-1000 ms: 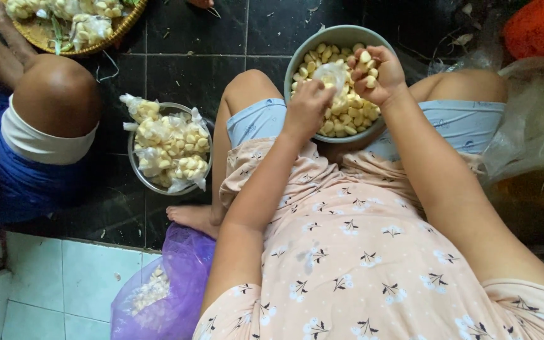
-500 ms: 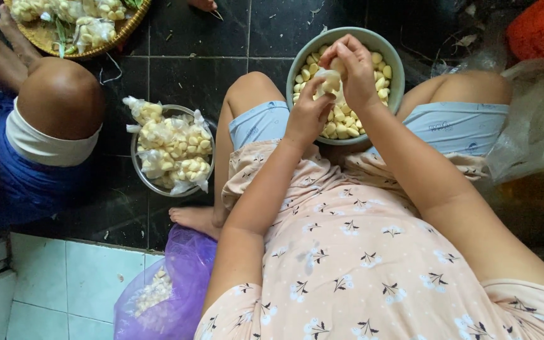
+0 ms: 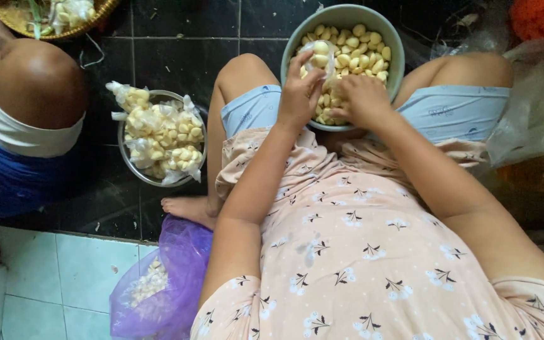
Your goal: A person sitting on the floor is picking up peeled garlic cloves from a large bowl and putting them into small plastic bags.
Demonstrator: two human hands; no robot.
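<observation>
Garlic cloves (image 3: 360,60), peeled and pale, fill my grey bowl (image 3: 398,44); left hand (image 3: 298,94) pinches a small clear bag (image 3: 320,55), right hand (image 3: 363,101) curls among cloves.

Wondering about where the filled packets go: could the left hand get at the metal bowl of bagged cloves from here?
Probably yes. The left hand holds a small clear bag over the grey-green bowl; the metal bowl sits beyond the left knee, nothing covering it.
</observation>
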